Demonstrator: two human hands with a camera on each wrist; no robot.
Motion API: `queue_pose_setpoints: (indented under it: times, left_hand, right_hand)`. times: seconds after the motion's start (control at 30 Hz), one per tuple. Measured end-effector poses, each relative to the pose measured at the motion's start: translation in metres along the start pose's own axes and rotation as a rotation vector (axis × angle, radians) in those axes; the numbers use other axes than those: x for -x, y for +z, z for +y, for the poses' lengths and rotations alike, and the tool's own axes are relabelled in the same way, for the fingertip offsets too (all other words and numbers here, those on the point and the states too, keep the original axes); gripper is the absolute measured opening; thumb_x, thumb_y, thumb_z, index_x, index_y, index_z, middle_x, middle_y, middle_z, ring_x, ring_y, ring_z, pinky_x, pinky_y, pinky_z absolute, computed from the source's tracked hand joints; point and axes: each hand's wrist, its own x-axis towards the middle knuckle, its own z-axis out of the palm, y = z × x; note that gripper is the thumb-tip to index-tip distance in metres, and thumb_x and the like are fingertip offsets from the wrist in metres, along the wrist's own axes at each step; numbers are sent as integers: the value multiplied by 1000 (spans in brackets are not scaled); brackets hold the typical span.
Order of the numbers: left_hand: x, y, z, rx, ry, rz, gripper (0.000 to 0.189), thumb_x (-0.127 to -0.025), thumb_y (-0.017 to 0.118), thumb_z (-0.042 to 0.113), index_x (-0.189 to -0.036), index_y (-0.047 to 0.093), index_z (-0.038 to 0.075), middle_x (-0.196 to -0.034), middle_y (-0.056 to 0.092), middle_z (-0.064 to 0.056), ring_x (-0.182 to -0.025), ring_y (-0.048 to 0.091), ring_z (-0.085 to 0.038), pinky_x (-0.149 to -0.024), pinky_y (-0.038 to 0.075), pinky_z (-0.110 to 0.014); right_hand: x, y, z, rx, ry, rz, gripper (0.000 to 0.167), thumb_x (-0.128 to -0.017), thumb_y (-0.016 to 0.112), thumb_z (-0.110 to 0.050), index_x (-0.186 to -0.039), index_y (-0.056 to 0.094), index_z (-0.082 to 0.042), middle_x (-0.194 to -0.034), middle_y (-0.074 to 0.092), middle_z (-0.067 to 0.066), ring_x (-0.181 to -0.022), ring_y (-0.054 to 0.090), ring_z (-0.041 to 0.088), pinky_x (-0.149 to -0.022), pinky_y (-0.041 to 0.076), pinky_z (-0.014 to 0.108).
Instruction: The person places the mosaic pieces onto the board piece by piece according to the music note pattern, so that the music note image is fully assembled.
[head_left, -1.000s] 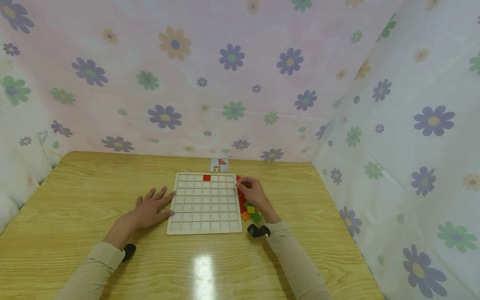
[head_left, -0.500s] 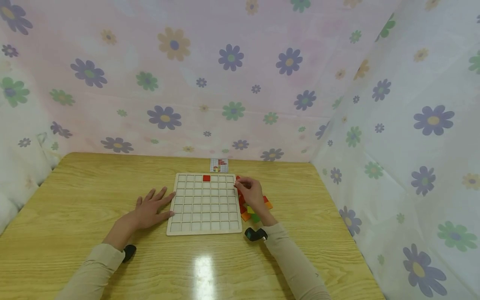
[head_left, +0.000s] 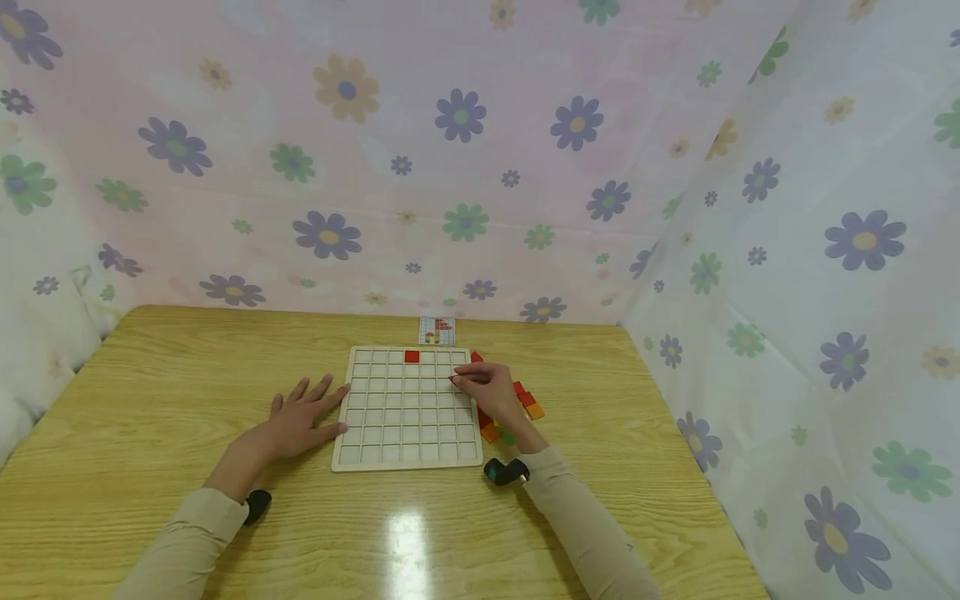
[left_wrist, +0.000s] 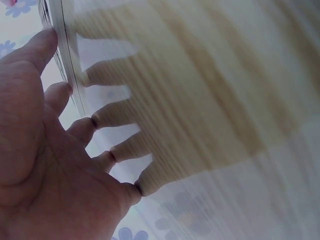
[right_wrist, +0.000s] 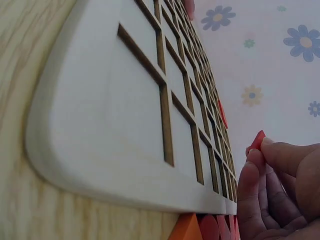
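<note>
A pale wooden grid board [head_left: 406,465] lies on the table, with one red square tile [head_left: 412,357] in its top row. Over the board's right side, my right hand [head_left: 489,390] pinches a small red piece [right_wrist: 257,141] between thumb and fingertips; its full shape is partly hidden by the fingers. My left hand [head_left: 303,419] rests with spread fingers at the board's left edge. In the left wrist view, the thumb and a finger of that left hand [left_wrist: 55,145] touch the board's side [left_wrist: 67,55], and the other fingertips meet the tabletop.
Loose red and orange pieces [head_left: 528,400] lie right of the board, partly under my right hand; a green one [head_left: 507,437] shows beside the wrist. A small printed card [head_left: 437,331] with a coloured pattern lies behind the board. Flowered cloth [head_left: 465,167] hangs beyond the table.
My right hand has moved left from the pile to above the board, carrying the red piece. More of the loose pieces on the right now show. The left hand stays put.
</note>
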Motion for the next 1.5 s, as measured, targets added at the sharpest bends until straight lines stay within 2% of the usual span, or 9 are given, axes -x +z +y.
queue_pose_setpoints:
  times: [0.17,0.3,0.47,0.67,0.8,0.9,1.1,1.3,1.5]
  left_hand:
    - [0,1,1,1,-3,0,71,-101,61,45,-157,39,7,-163,22,-30,-146,11,-63,-104,11,-85]
    - [1,1,1,5,-3,-4,70,-101,61,45,-157,39,7,-163,22,-30,-146,11,-63,-104,11,-85]
    - [1,1,0,2,-2,-8,70,-101,61,45,-157,40,8,-163,22,-30,-146,11,-63,-104,11,-85]
    - [1,2,-1,-4,-1,-4,71,-101,60,46,-157,39,8,-163,22,-30,-146,11,-64,-103,12,-85]
    - [1,1,-1,-2,0,0,71,-101,60,46,-157,40,7,-163,22,-31,-146,11,-64,-103,12,-85]
    - [0,1,-1,-5,3,3,71,-101,61,46,-157,40,8,-163,22,-31,-146,12,-64,-103,12,-85]
    - [-1,1,1,9,2,3,71,-101,61,44,-157,39,7,-163,22,-31,-146,10,-64,-104,10,-85]
    - [-1,1,-1,-3,-1,0,71,-101,61,45,-157,39,7,-163,22,-31,-146,11,-64,-104,11,-85]
    - [0,1,-2,5,0,3,71,-101,61,46,-157,39,8,-163,22,-31,-146,11,-64,-103,11,-86]
  right_hand:
    - [0,5,0,7,34,-18,20,-95,72,-7,-111,76,6,-103,77,19,-91,76,21,-78,60,27]
    - [0,11,2,30,52,-2,16,-93,75,-8,-104,78,4,-100,78,17,-88,77,23,-76,61,27]
    - [1,16,3,125,18,36,12,-90,79,-10,-94,80,1,-92,78,16,-76,76,21,-68,60,25]
    - [-3,20,0,180,1,36,13,-90,80,-13,-93,80,-1,-89,77,14,-72,72,16,-64,56,22]
    - [-6,23,-5,150,-22,17,15,-92,76,-7,-98,77,6,-92,75,23,-79,73,33,-66,58,29]
    - [-8,26,-8,116,-9,-7,16,-94,74,-5,-103,76,8,-96,75,26,-83,73,39,-65,57,30]
    - [-16,28,-7,107,27,-62,15,-95,72,-7,-106,78,2,-99,77,19,-81,73,24,-61,52,23]
    - [-21,31,-11,169,21,-48,16,-95,73,-8,-107,78,2,-102,76,19,-86,73,22,-70,56,24]
    - [-25,33,-14,233,8,-89,27,-100,63,-7,-125,71,2,-104,73,19,-80,64,18,-64,49,25]
